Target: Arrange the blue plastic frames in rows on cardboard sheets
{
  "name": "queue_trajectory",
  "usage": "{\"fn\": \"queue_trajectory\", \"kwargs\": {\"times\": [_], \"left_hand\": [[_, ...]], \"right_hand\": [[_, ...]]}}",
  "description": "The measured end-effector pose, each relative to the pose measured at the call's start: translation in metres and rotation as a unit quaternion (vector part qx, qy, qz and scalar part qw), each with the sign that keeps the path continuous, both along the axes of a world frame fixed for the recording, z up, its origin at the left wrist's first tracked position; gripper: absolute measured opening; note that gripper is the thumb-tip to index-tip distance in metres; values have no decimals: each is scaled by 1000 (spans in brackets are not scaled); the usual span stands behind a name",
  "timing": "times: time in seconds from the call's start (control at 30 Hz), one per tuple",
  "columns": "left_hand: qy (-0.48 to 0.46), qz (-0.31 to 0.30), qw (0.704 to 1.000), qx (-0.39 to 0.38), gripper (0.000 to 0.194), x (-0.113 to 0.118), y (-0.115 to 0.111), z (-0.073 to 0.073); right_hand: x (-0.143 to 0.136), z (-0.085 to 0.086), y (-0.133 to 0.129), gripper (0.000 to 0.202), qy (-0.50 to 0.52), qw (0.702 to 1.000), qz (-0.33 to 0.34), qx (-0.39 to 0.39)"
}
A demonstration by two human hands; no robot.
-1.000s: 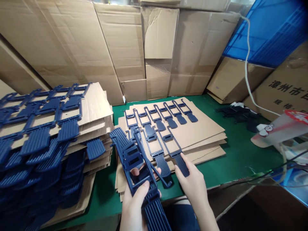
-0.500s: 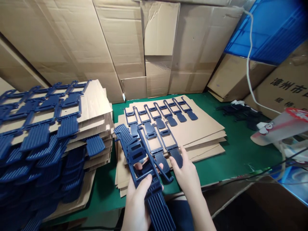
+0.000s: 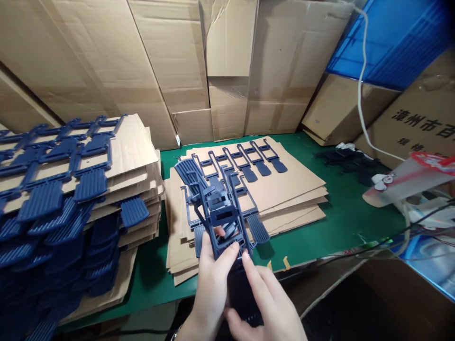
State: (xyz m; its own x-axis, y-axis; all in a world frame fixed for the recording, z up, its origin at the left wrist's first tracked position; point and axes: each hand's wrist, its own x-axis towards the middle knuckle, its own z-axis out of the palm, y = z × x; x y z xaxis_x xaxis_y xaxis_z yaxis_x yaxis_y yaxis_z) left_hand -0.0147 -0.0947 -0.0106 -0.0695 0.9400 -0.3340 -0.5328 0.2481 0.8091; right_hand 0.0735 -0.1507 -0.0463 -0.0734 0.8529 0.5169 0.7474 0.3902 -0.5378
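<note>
My left hand [image 3: 212,284] grips a bundle of dark blue plastic frame parts [image 3: 216,213] that stands up over the near edge of a cardboard stack [image 3: 295,189]. Just to its right, my right hand [image 3: 265,303] touches the lower ribbed end of the same bundle with its fingers. Several more blue parts [image 3: 249,163] lie in rows on the top cardboard sheet beyond the bundle, one of them [image 3: 256,227] next to my hands.
A tall pile of cardboard sheets layered with blue parts [image 3: 71,189] fills the left. Flattened boxes [image 3: 227,71] line the back. At right are a blue crate [image 3: 391,42], a printed carton [image 3: 419,128], a white cable [image 3: 362,94], dark parts [image 3: 350,161] and a bag [image 3: 408,182] on the green table [image 3: 348,222].
My right hand left the part lying on the cardboard and came back to the bundle. My left hand raised the bundle more upright.
</note>
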Motion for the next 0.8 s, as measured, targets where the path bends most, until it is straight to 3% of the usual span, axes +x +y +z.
{"fn": "queue_trajectory", "kwargs": {"times": [0.1,0.27,0.47,0.6,0.73,0.8], "left_hand": [[-24,-9,1000,12,32,0,-1,1],[-116,-28,992,39,24,0,0,-5],[-123,-44,990,57,40,0,-2,-12],[-124,-48,986,96,41,1,-5,-14],[-106,-25,994,29,42,-2,-6,-12],[-76,-9,997,-7,46,-6,-5,-10]], "right_hand": [[-8,-8,-2,74,39,998,-10,-40],[-10,-8,-2,71,33,996,-56,-61],[-9,-10,11,66,35,987,-152,42],[-9,-14,12,62,71,984,-152,67],[3,-19,13,55,163,980,-111,3],[21,-20,20,54,202,970,-137,-24]]}}
